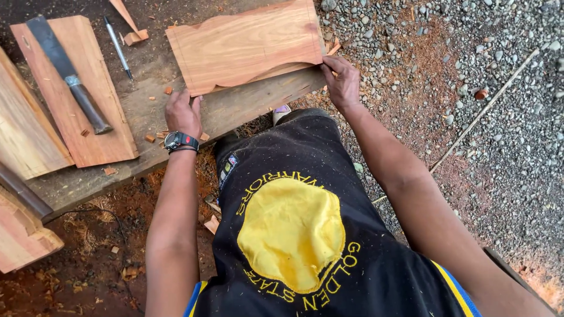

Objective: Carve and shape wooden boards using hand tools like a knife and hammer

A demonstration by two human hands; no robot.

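— Where is the reddish board (247, 47)?
— Flat on the grey plank (235, 114), top end overhanging toward the gravel (470, 58). Held at both near corners.

— Held how?
— Left hand (183, 113), with the wristwatch (179, 141): fingers bent, tips against the lower left corner. Hard to tell whether clasping or merely pressing down. Right hand (342, 82): fingers curled onto the lower right corner, gripping there.

— Any shaping done so far?
— Seemingly yes. Near edge already cut to a wavy, scalloped line, not straight. Shows a thin marked line just inside the left edge. Plenty of wood chips (150, 138) scattered on the plank and the red earth below, which suggests cutting well under way.

— And what looks unfinished?
— Left and far edges apparently straight and plain. Marked line uncut, by the look of it. Surface rough, no sign of smoothing.

— Tools?
— None in either hand. Broad blade with a dark handle (64, 67) set down on a second flat board (88, 117), well apart to the left. Pen (117, 47) lying loose on the plank, between that board and the reddish one. Small offcut (132, 32) just beyond the pen.
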